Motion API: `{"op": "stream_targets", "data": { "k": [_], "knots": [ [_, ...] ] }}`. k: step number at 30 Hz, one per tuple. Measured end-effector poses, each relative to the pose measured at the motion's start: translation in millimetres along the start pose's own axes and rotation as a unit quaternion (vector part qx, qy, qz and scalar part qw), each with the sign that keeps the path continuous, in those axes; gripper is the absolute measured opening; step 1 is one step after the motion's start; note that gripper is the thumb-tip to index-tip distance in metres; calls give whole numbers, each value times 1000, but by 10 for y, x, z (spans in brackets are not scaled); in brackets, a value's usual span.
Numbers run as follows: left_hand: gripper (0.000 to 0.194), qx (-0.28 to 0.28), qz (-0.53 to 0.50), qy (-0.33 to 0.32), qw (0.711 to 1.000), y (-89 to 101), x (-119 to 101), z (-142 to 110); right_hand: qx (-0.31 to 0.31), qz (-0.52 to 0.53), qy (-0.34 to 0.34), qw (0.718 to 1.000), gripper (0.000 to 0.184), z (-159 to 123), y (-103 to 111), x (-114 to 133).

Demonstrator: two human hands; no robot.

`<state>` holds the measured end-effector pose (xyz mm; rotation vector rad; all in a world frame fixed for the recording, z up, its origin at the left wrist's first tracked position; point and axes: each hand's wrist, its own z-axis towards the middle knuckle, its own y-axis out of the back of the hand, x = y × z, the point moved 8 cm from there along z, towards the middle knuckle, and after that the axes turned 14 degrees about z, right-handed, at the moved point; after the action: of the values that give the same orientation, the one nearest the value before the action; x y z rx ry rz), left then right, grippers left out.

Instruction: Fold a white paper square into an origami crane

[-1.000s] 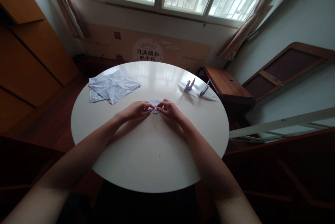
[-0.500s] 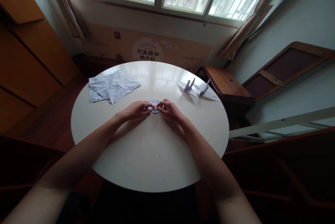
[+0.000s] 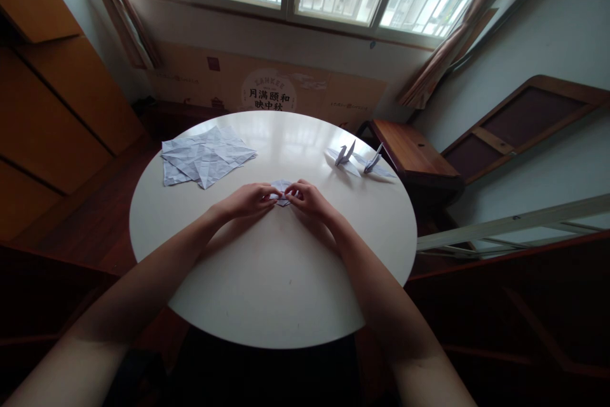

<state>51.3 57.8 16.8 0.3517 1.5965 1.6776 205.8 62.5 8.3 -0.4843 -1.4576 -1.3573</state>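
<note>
A small piece of folded paper (image 3: 283,202), pale bluish white, lies on the round white table (image 3: 267,280) near its middle. My left hand (image 3: 252,199) is on the paper's left side, its fingers closed at the edge. From the right, my right hand (image 3: 305,196) pinches the same paper with thumb and forefinger. The two sets of fingertips almost meet over it, and they hide part of its folds. Two finished paper cranes (image 3: 344,156) stand at the table's far right, apart from my hands.
Creased paper sheets (image 3: 207,154) lie overlapping at the table's far left. A wooden side table (image 3: 412,150) stands beyond the right rim. Behind the table a printed cardboard panel (image 3: 190,80) leans below the window. Orange-brown cabinets (image 3: 61,115) are on the left.
</note>
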Motion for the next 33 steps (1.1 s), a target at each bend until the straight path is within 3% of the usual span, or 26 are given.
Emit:
{"op": "stream_targets", "data": {
  "k": [33],
  "knots": [
    [36,5,3,-4,1000,-4,0,-2,0,-1,2,1000,11,-2,7,-5]
  ]
}}
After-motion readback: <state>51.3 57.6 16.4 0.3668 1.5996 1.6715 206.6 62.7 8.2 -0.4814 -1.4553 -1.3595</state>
